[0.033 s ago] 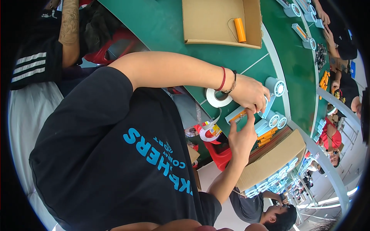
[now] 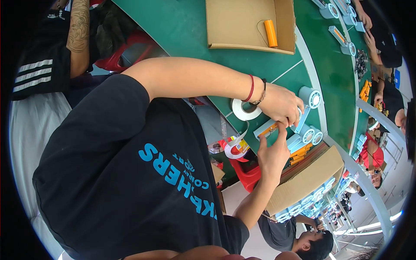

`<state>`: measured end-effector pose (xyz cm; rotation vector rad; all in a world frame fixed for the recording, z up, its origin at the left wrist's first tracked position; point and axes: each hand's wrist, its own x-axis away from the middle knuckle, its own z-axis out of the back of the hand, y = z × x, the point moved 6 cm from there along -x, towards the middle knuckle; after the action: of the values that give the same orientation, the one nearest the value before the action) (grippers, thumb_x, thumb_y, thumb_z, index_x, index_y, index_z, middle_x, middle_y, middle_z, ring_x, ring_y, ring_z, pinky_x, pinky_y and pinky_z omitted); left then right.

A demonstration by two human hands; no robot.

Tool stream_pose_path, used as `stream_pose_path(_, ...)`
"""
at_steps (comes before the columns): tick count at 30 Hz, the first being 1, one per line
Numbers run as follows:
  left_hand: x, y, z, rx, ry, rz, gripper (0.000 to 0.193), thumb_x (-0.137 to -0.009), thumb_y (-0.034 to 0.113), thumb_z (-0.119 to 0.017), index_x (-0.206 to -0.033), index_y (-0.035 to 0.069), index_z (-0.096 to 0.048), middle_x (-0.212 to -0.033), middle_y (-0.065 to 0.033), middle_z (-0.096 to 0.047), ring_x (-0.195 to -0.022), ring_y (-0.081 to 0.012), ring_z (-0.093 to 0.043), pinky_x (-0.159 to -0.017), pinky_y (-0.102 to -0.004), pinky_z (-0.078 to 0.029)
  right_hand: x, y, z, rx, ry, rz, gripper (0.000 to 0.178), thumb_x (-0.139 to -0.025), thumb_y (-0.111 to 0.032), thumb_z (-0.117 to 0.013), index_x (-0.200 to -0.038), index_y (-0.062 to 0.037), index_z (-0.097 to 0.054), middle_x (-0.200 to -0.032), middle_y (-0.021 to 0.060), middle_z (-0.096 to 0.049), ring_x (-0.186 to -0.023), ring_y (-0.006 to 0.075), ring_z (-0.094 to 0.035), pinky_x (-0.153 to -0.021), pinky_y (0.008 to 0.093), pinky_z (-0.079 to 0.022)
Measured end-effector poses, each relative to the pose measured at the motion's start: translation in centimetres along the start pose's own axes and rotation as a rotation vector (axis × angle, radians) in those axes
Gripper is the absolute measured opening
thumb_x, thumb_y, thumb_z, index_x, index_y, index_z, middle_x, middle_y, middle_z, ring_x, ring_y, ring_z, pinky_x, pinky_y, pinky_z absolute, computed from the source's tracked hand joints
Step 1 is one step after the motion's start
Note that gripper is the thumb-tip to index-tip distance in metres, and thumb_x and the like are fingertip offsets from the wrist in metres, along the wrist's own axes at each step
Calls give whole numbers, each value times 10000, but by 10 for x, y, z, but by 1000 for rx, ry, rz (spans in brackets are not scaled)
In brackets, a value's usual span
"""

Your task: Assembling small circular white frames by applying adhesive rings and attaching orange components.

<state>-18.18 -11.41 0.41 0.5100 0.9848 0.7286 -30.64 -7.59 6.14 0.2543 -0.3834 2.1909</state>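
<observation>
A light-blue handheld-fan housing (image 2: 259, 131) lies on the green table under both hands, an orange cylindrical battery (image 2: 272, 128) and thin wire in its handle. My left hand (image 2: 279, 103) curls its fingers over the housing's far end, partly hiding it. From below, my right hand (image 2: 274, 158) meets those fingertips with its index finger, while its thumb rests at the housing's near end. Just beyond my fingers is another light-blue fan housing (image 2: 309, 97) with a round head. More round-headed fan housings (image 2: 307, 134) lie right of my right hand.
Beside my left wrist is a white tape roll (image 2: 237, 109); a second roll (image 2: 233, 151) hangs by a strip off the edge. An open cardboard box (image 2: 236, 46) holds an orange cylinder. Orange cylinders (image 2: 299, 155) and a carton (image 2: 303, 177) are at right. Other people work nearby.
</observation>
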Motion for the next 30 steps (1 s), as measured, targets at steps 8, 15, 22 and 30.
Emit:
stream_pose_path(8, -3, 5, 1, 36, 10, 17, 176, -897, 240, -683, -953, 114, -793, -1233, 34, -729, -1328, -285, -533, -1015, -426, -521, -2, -5, 6, 155, -43, -10, 609, -812, -142, -818, -1344, -133, -523, -1030, 177, -713, -846, 410, -696, -687, 465, -537)
stream_pose_path(15, -4, 2, -1, 13, -2, 16, 186, -886, 229, -686, -983, 113, -794, -1209, 16, -739, -1310, -300, -549, -1010, -425, -523, -2, -9, 6, 178, 56, 107, 596, -805, -166, -822, -1330, -123, -542, -1205, 121, -697, -831, 376, -707, -634, 455, -549)
stream_pose_path(22, -3, 1, -6, 14, 146, -116, 217, -857, 232, -699, -1006, 100, -786, -1132, -26, -759, -1250, -348, -590, -994, -437, -530, 3, -23, 8, 250, 73, 160, 526, -815, -156, -808, -1292, -103, -594, -1252, 107, -686, -862, 380, -704, -640, 449, -556)
stream_pose_path(30, -3, -2, -5, 87, 103, 71, 279, -840, 238, -739, -1070, 80, -753, -1317, -127, -663, -1233, -347, -592, -970, -458, -526, 12, -13, -1, 213, 200, 136, 541, -836, -149, -786, -1334, -94, -583, -1257, 137, -683, -910, 386, -702, -666, 446, -568)
